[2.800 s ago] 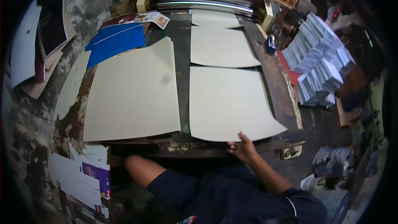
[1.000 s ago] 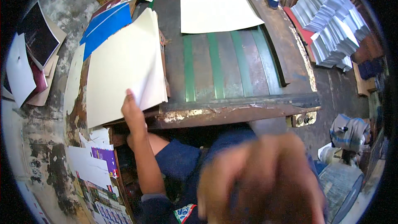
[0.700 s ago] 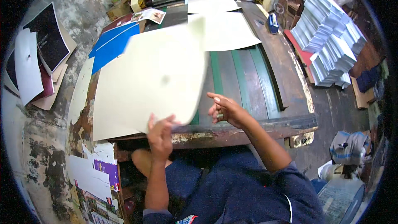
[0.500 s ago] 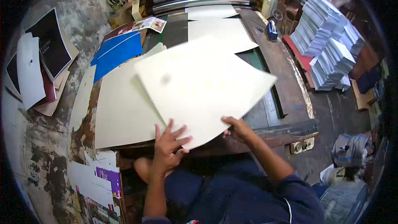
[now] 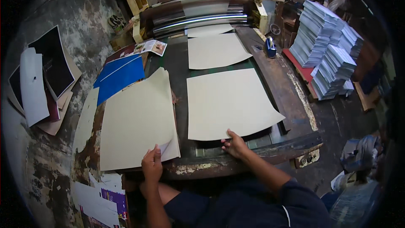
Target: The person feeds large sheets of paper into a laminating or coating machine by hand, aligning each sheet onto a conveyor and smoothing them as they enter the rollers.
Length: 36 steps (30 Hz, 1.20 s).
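Blue covers (image 5: pixel 118 76) lie at the bench's far-left corner, a small printed leaflet (image 5: pixel 150 47) beyond them, and grey-white stacks (image 5: pixel 327 57) stand off the right side. The left hand (image 5: pixel 152 165) pinches the curled near corner of the pile (image 5: pixel 137 120) at the bench's left edge. The right hand (image 5: pixel 234 145), fingers spread, presses the near edge of the sheet (image 5: pixel 230 103), which half a second ago hung in the air and now lies flat mid-bench.
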Motion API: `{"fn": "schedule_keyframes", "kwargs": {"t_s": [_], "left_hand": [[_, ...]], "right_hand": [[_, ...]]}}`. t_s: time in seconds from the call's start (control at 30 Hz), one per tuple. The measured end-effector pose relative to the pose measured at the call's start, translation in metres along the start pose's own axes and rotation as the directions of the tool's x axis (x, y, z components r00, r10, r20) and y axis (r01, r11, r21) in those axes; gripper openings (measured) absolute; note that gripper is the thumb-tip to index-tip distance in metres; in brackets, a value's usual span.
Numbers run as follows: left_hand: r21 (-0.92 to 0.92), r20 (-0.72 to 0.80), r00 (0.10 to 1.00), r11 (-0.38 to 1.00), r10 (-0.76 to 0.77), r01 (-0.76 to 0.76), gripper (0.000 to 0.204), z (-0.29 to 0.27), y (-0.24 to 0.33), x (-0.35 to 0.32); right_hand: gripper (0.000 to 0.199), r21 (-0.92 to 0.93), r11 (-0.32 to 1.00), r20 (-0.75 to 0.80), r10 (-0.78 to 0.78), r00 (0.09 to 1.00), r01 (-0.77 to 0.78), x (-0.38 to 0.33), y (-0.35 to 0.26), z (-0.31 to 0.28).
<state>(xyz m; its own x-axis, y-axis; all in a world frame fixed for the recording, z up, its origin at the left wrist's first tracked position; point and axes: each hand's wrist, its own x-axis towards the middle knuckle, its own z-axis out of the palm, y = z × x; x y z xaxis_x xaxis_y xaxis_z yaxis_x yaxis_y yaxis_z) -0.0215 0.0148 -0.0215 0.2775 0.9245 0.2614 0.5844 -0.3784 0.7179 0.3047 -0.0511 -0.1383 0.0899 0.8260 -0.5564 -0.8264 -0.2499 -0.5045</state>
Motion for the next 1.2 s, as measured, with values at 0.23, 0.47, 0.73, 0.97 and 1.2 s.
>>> {"fn": "schedule_keyframes", "kwargs": {"t_s": [0.23,0.47,0.73,0.97,1.2], "left_hand": [[-0.686,-0.34,0.809,0.715,-0.479,0.135,0.049,0.011,-0.002,0.005],[-0.401,-0.401,0.882,0.913,-0.246,0.072,0.04,0.024,0.022,0.0],[-0.169,0.105,0.927,0.925,0.36,-0.34,0.022,0.015,0.054,-0.015],[-0.726,0.393,0.798,0.687,0.457,-0.036,0.041,-0.038,0.193,-0.014],[-0.918,0.378,0.516,0.385,0.769,0.099,0.043,-0.055,0.225,-0.032]], "right_hand": [[0.045,-0.01,0.997,0.025,-0.082,0.996,0.082,0.072,-0.038,0.007],[0.053,0.039,0.983,-0.104,-0.177,0.979,0.182,0.102,-0.064,0.01],[0.078,-0.319,0.941,0.421,0.035,0.906,0.112,-0.039,-0.046,0.026],[0.034,-0.285,0.958,0.025,-0.021,0.999,0.027,-0.098,-0.003,-0.039],[0.043,-0.32,0.943,-0.066,0.071,0.995,-0.088,-0.139,0.056,-0.034]]}}
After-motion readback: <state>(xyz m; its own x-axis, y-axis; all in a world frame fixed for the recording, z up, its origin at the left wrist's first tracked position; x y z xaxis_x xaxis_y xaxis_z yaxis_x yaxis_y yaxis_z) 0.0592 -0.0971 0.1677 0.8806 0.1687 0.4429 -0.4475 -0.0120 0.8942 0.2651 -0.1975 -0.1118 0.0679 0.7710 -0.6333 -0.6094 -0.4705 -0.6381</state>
